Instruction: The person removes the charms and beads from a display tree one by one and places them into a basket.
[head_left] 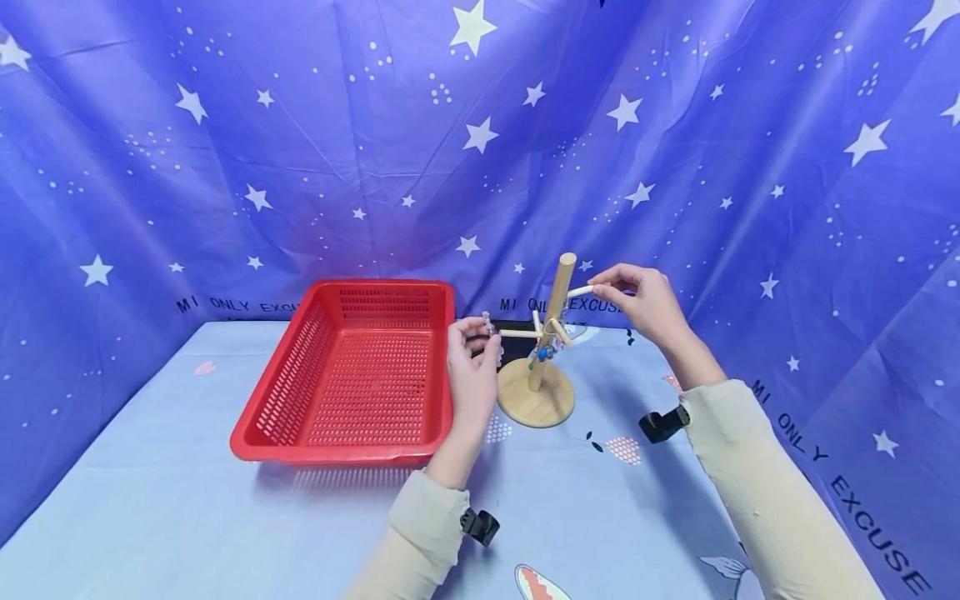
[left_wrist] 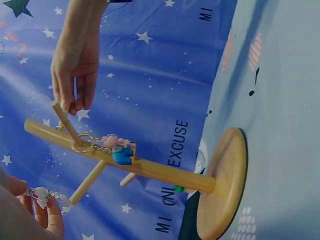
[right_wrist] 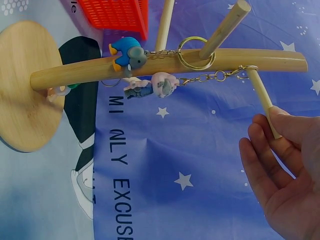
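A wooden peg stand with a round base stands on the table. My right hand pinches the tip of its upper right peg between thumb and fingers. From that peg's inner end hangs a keychain with a pink-headed figure. Another keychain, a blue elephant figure, hangs by a gold ring on a neighbouring peg. My left hand pinches a bracelet of clear and whitish beads, held right at the end of the left peg.
A red perforated plastic basket sits left of the stand, close to my left forearm. Low on the post is a small green piece. Behind the table hangs a blue star-patterned curtain.
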